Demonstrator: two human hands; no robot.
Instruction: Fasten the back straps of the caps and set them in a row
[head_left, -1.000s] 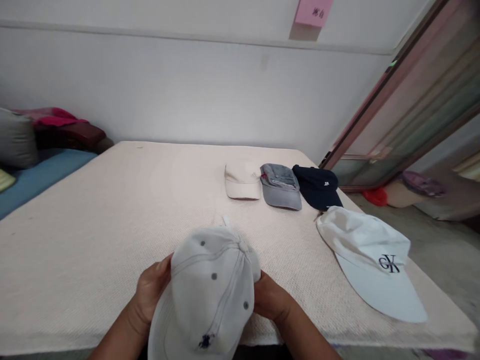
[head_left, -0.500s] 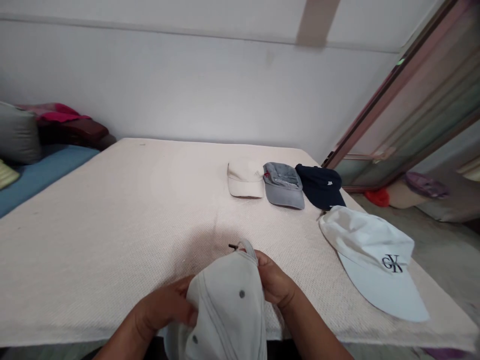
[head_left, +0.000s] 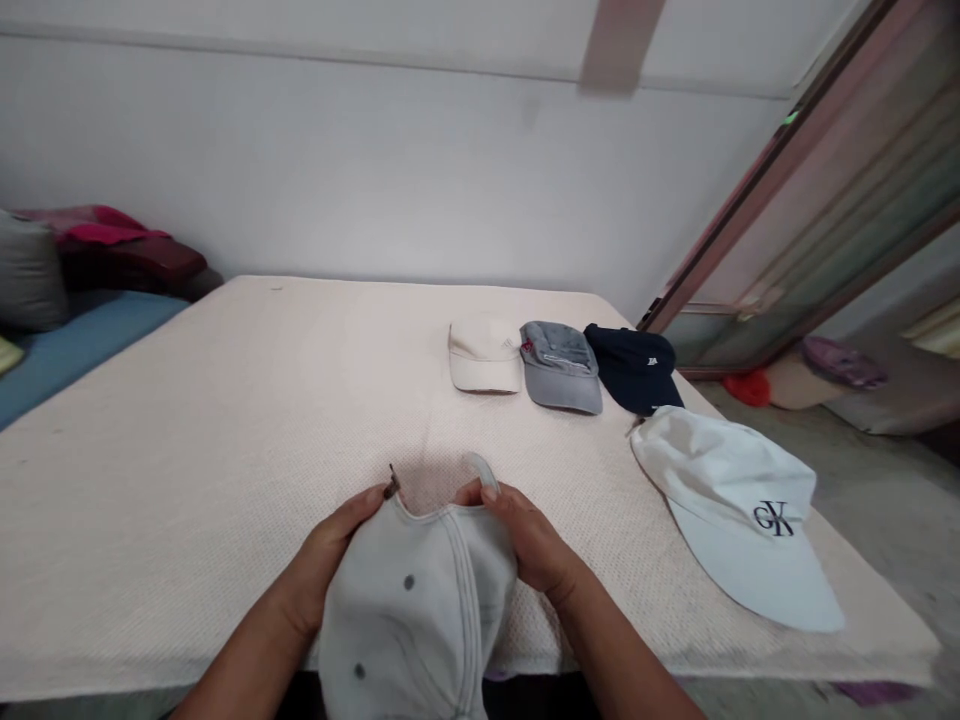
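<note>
A pale grey baseball cap (head_left: 420, 610) is held at the table's near edge, its back opening turned away from me. My left hand (head_left: 334, 545) grips the cap's left rim beside a small dark buckle (head_left: 391, 486). With thumb and fingers, my right hand (head_left: 525, 535) pinches the right rim at the loose end of the back strap (head_left: 482, 468). Strap and buckle are apart. On the right lies a white cap (head_left: 727, 460) with dark letters on its front. Farther back, a cream cap (head_left: 484, 352), a grey cap (head_left: 561, 366) and a navy cap (head_left: 634, 366) lie in a row.
A pale textured cloth (head_left: 225, 480) covers the table. Behind it rises a white wall (head_left: 337, 170). To the left is a blue surface (head_left: 112, 325) with a grey cushion (head_left: 30, 270). A framed glass door (head_left: 810, 220) stands at the right.
The cap in my hands has turned so its back opening shows wide. My left hand has moved up to the buckle side, and the strap end now stands apart from the buckle.
</note>
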